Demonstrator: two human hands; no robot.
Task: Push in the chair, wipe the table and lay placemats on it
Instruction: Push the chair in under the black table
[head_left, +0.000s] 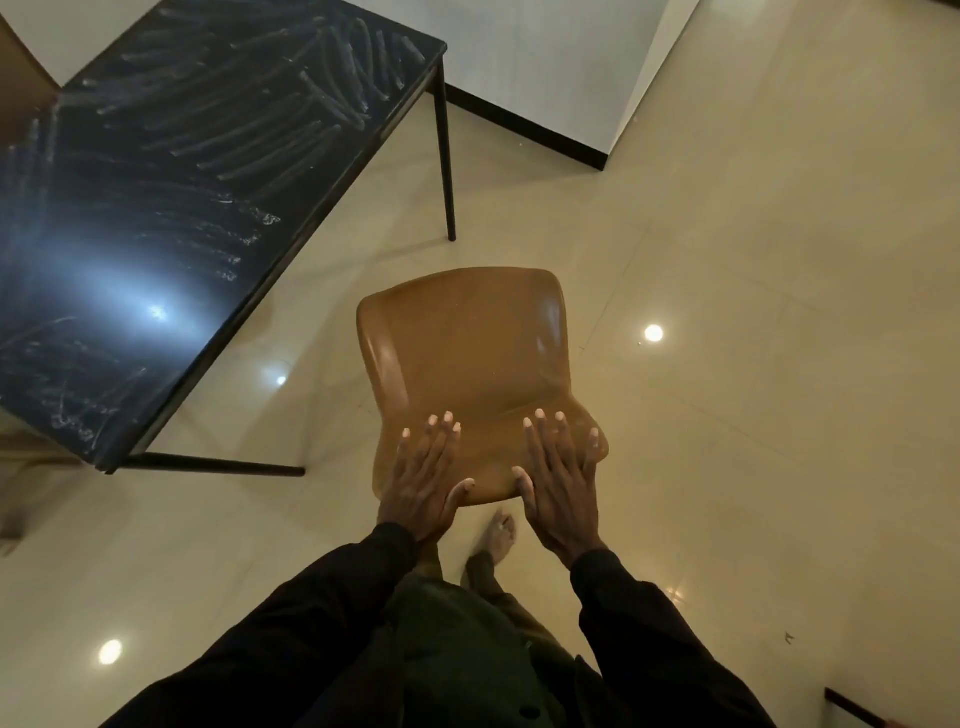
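Both hands (491, 475) flat on chair (462, 343) backrest, table (171, 171) apart

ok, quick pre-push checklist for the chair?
1. Both hands on the backrest: left hand and right hand lie flat over its top edge. Ok.
2. Chair clear of the table: apart, out on open floor. Ok.
3. Seat empty: ok.
4. Chair aimed at the table: seat points past its leg. Not ok.
5. Floor between them clear: ok.
6. Chair legs: hidden under the seat. Cannot tell.
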